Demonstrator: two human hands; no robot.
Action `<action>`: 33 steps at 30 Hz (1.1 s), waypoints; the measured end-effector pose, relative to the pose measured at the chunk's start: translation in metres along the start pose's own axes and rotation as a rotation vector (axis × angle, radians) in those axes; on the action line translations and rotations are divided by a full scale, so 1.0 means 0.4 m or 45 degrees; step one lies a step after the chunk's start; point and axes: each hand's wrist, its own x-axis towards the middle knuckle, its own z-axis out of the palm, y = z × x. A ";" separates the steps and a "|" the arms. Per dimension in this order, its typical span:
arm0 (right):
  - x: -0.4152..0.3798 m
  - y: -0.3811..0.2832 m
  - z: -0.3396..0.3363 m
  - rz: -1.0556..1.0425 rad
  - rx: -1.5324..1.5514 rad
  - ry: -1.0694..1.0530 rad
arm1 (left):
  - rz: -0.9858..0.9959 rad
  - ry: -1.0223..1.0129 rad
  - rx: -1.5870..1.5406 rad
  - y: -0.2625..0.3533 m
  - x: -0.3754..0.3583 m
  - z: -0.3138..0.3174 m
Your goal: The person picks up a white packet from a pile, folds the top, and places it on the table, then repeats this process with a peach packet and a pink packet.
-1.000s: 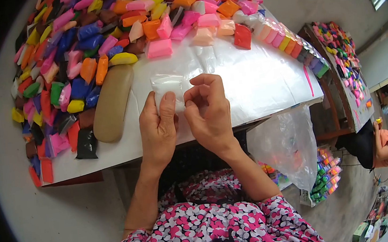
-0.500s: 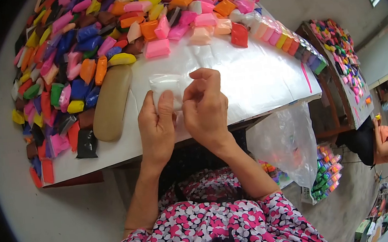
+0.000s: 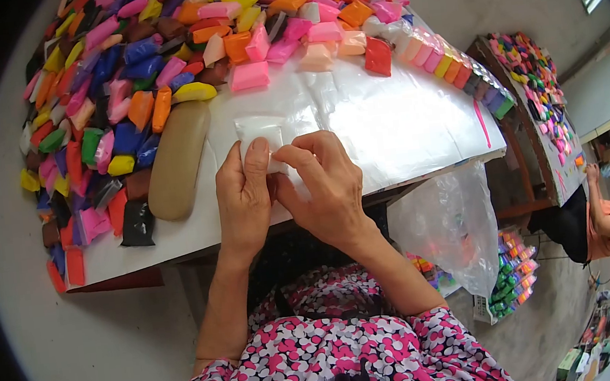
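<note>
A small clear plastic packet with white contents [image 3: 260, 127] is held over the near edge of the white-covered table [image 3: 403, 132]. My left hand [image 3: 242, 197] grips it from the left, thumb lying on its face. At the packet's lower right edge, my right hand [image 3: 328, 184] has thumb and index finger closed in a pinch, touching the wrapper. The lower part of the packet is hidden by my fingers. Just left of my hands lies a long tan rounded case [image 3: 179, 163].
A large heap of coloured packets [image 3: 134, 52] covers the table's back and left. Joined coloured packs [image 3: 448, 64] line the right edge, beside a pink strip [image 3: 482, 123]. Below hangs a clear plastic bag [image 3: 446, 220]. A person [image 3: 608, 211] sits at another table [image 3: 527, 107].
My right hand has moved left onto the packet, its fingers now pinching the edge. The co-worker's arm has risen toward their table.
</note>
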 end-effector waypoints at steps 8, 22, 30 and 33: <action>-0.014 0.003 -0.022 0.161 0.216 -0.059 | -0.134 0.025 -0.069 0.010 -0.003 -0.002; 0.023 -0.001 -0.014 0.899 0.721 -0.135 | -0.078 -0.238 0.019 0.033 -0.018 -0.011; 0.043 0.012 0.023 0.717 0.303 -0.032 | -0.029 -0.297 -0.007 0.011 -0.014 -0.013; 0.058 0.050 0.009 1.016 0.711 -0.026 | -0.050 -0.282 -0.016 0.023 -0.018 -0.004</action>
